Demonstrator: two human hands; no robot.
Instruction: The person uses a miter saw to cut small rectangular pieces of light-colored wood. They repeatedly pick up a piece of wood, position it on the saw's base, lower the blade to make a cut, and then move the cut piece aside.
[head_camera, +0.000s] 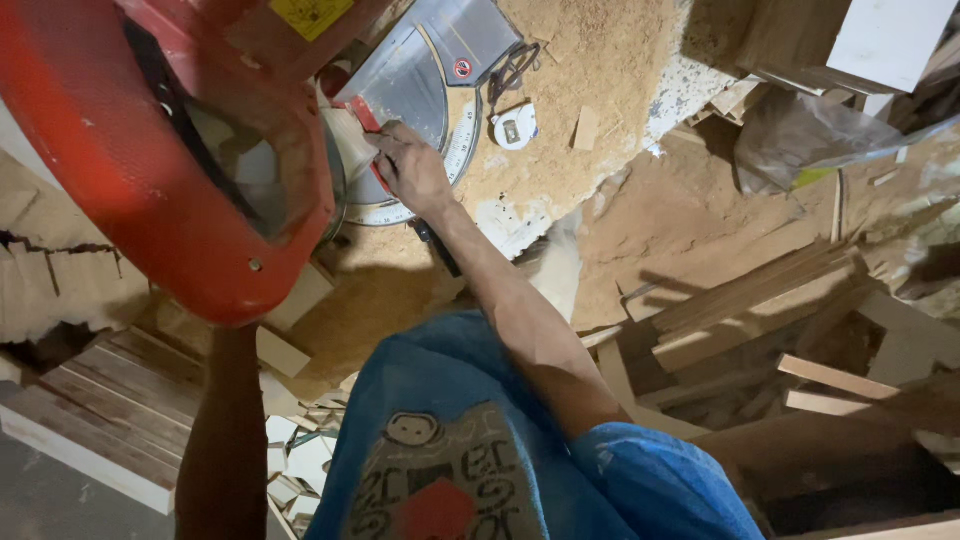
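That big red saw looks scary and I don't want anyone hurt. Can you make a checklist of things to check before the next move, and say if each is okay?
1. Right hand away from the blade: cannot tell. It rests on the saw's grey base plate beside the red saw guard; the blade is hidden.
2. Left hand: cannot tell. The left arm goes up behind the guard.
3. Wood held steady: cannot tell; the pale piece is partly covered.
4. Area free of sawdust: not ok.
5. Loose offcuts cleared: not ok.
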